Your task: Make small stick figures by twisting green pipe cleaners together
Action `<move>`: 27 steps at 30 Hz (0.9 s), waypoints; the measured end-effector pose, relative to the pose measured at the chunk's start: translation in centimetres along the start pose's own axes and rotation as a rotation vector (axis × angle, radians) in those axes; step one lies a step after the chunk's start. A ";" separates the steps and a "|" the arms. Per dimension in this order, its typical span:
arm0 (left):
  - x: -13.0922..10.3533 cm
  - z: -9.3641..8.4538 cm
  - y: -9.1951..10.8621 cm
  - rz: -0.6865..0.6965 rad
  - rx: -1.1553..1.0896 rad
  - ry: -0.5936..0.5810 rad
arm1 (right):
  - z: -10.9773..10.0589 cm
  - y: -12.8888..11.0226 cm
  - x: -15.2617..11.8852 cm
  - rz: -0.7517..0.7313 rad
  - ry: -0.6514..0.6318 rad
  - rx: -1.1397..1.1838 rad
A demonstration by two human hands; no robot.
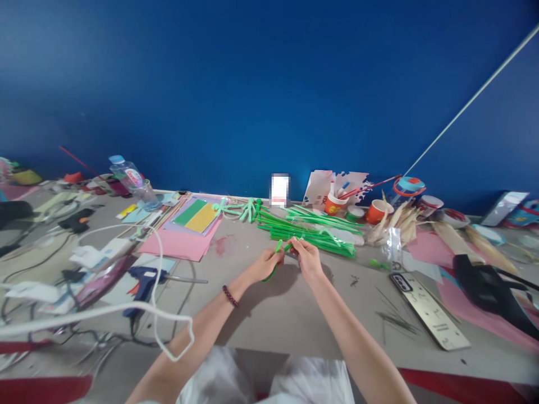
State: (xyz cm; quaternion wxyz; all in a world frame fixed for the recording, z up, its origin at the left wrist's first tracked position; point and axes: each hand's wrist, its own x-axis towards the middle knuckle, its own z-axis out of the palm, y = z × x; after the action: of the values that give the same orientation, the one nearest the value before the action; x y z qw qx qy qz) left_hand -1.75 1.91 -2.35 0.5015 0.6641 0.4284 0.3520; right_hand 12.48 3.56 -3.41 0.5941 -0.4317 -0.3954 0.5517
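Note:
Between my two hands is a green pipe cleaner (pixel 272 274), bent, with one end hanging below my left hand. My left hand (pixel 267 264) is closed on it, and a short green end sticks up above the fingers. My right hand (pixel 306 257) pinches the green piece close to the left fingertips; the exact grip is too small to make out. Just beyond the hands lies a pile of green pipe cleaners (pixel 311 235). Pale green shaped pipe cleaners (pixel 248 210) lie to its left.
At left are pink paper sheets (pixel 181 244), a blue glue gun (pixel 145 286), a plastic bottle (pixel 132 178) and a white cable (pixel 158 280) crossing over my left forearm. At right lie a phone (pixel 429 311), thin dark wires (pixel 398 321), an orange cup (pixel 379 211) and a black object (pixel 484 286).

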 end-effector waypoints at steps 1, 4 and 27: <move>0.0 0.0 -0.1 0.003 -0.008 0.003 | 0.0 0.0 0.0 0.006 0.003 0.008; 0.1 0.1 -0.6 0.009 -0.063 0.020 | 0.2 -0.1 -0.1 0.019 -0.021 0.017; 0.4 -0.5 -0.9 -0.051 -0.394 -0.067 | 0.1 -0.7 -0.3 0.127 -0.244 0.113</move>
State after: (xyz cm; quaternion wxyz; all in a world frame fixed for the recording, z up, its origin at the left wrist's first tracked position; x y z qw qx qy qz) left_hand -2.25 2.57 -3.12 0.6445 0.5536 0.3511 0.3935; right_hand 12.54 3.24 -2.70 0.5289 -0.3515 -0.4051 0.6577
